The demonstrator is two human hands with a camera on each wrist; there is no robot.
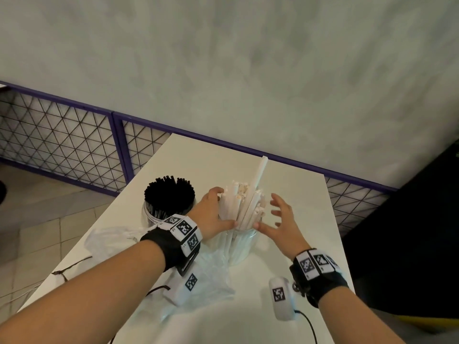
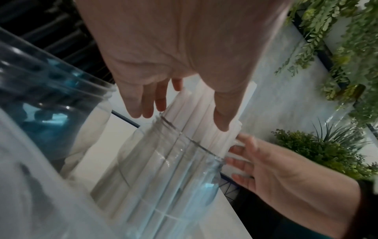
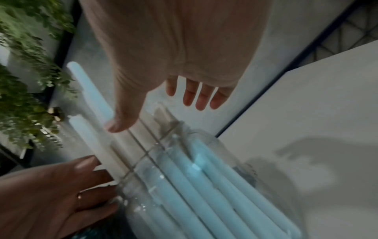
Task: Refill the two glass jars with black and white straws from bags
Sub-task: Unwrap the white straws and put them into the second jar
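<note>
1. Far left on the white table point(image 1: 293, 306), my jar of black straws point(image 1: 169, 194) stands upright, packed full, the dark tips fanning out above the glass rim. It sits just beside my left wrist, apart from the hand itself.

2. In front of that jar, a crumpled clear plastic bag point(image 1: 109, 238) lies flat on the table; more clear plastic spreads under my left forearm toward the second jar.

3. My left hand point(image 1: 211, 214) is wrapped against the left flank of the white straws point(image 1: 242, 204): fingers reach round the far side of the bundle, thumb lies along the near side just above the rim. The left wrist view shows the fingers point(image 2: 143, 103) fairly straight, pressing the bundle rather than clenching it.

4. Centre stage, the glass jar point(image 1: 238, 247) stands upright with the white straws inside, leaning at mixed angles; one straw point(image 1: 260, 172) sticks up well above the rest.

5. My right hand point(image 1: 283, 219) hovers on the right side of the bundle, fingers spread wide and relaxed, gripping nothing. The thumb tip is right at the jar's rim; whether it touches the glass I cannot tell. In the right wrist view the fingers point(image 3: 201, 97) hang apart from the straws.

6. Near my right wrist, a small white tagged device point(image 1: 280, 297) hangs with its black cable trailing off.
</note>
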